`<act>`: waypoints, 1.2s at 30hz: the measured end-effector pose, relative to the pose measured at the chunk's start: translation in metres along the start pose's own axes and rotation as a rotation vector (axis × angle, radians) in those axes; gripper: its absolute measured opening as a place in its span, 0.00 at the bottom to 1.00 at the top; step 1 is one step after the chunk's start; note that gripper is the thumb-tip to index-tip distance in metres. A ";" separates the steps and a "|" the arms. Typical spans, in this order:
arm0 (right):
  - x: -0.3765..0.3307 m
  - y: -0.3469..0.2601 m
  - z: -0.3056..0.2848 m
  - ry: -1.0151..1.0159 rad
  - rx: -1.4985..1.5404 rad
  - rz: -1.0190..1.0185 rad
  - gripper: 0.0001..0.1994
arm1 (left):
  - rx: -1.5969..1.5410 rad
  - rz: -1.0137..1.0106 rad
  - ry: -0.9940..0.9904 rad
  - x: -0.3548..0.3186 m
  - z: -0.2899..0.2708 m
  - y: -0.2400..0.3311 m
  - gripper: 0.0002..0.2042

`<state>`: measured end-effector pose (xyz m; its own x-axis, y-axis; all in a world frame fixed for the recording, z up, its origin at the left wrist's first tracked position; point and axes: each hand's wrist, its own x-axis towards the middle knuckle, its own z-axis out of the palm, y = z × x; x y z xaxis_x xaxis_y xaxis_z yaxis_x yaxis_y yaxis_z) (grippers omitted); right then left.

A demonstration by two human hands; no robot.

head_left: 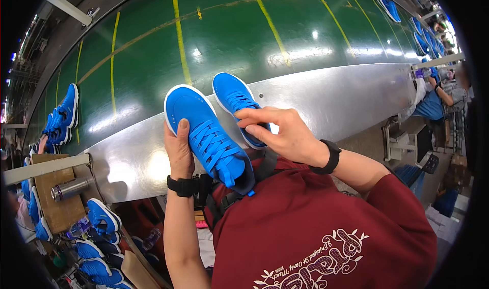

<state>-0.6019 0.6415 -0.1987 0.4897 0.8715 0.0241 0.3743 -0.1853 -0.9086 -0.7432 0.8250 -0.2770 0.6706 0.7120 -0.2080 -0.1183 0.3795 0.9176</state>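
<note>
Near shoe (211,139): left hand (179,151) clamps its side, toe up over steel counter (336,98). Right hand (285,133) pinches 2nd shoe (232,98) at collar. Prob. light, soft upper, stiff sole; hold by sole/heel.

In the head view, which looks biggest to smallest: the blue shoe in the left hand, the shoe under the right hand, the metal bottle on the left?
1. Left-hand shoe, closest to the camera.
2. Right-hand shoe, partly hidden, probably its equal.
3. Metal bottle, smallest.
</note>
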 end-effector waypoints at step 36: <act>0.029 -0.005 -0.014 -0.479 0.672 0.363 0.18 | 0.177 0.045 -0.085 0.001 0.017 0.021 0.30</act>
<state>-0.5789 0.6611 -0.1877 0.0510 0.9348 -0.3514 -0.3519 -0.3125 -0.8824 -0.7322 0.8236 -0.2517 0.7276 0.6709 -0.1433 -0.0239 0.2336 0.9720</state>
